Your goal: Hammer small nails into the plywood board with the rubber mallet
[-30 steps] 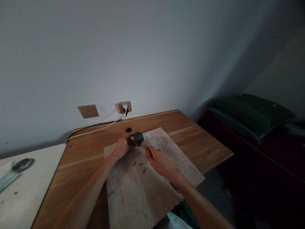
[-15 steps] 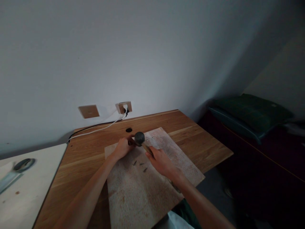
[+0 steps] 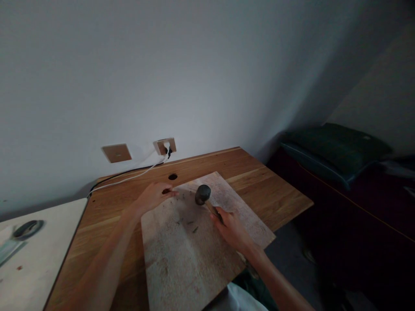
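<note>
Clamping R grip [image 3: 231,227] round wood-handled hammer [image 3: 203,195] over plywood board [image 3: 186,263] on tabletop [image 3: 262,188], w/ L grip [image 3: 154,196] nr board's far-L edge (can't tell if holding anything), could hit L fingers if swung off-line.

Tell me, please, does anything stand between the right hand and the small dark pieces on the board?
Nothing visible: bare board lies between the right hand, holding the hammer, and the small dark pieces.
</note>
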{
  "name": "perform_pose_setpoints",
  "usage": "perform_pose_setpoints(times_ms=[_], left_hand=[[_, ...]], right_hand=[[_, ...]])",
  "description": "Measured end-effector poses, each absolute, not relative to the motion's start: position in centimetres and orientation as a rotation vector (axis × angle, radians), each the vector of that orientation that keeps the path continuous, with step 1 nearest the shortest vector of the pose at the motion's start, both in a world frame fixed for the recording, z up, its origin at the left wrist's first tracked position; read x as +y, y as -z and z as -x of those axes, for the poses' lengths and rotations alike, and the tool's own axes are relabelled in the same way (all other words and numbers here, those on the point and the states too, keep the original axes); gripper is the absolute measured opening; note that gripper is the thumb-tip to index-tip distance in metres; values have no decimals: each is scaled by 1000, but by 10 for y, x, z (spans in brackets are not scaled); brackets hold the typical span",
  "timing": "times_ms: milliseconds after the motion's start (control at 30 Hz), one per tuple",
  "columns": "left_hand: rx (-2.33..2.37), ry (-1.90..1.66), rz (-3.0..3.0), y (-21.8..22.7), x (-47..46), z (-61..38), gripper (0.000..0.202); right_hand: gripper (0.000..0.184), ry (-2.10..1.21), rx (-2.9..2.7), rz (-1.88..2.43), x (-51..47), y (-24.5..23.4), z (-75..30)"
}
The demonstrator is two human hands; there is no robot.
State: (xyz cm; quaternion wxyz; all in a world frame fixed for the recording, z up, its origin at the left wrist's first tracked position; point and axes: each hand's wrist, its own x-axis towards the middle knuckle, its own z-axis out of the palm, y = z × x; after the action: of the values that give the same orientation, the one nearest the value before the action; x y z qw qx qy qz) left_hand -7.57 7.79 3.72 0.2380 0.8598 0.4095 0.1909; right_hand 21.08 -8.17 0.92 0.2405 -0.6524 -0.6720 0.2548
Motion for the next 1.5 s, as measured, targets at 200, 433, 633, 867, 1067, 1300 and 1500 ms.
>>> perform_pose_setpoints(times_ms=[200,433,633,867,1067,1300,1500], left_hand=[[970,-177,-2481,-47,44,51,7],[1024,51,-2574,-39,27,34,13],[1042,-67,-2522,-42,49,52,8],[1223,-204,-2460,-49,70,76,5],[1112,-142,-2569,-39,70,67,16],[1167,-103,-2657,-37,65,58,19],[1182,-96,-2704,-39,59,53,18]], right_hand=[[27,-687,-1862,1801,-81,-8,-212],[25,-684,-1853,1811,-81,-10,-211],[28,-720,-1843,1786,-82,-8,-212],[26,-708,-1828,1785,-82,-7,-211],[25,-707,-1826,1788,-81,-7,-211],[24,-709,-1820,1767,-81,-3,-213],[24,-683,-1832,1791,-80,-3,-213]])
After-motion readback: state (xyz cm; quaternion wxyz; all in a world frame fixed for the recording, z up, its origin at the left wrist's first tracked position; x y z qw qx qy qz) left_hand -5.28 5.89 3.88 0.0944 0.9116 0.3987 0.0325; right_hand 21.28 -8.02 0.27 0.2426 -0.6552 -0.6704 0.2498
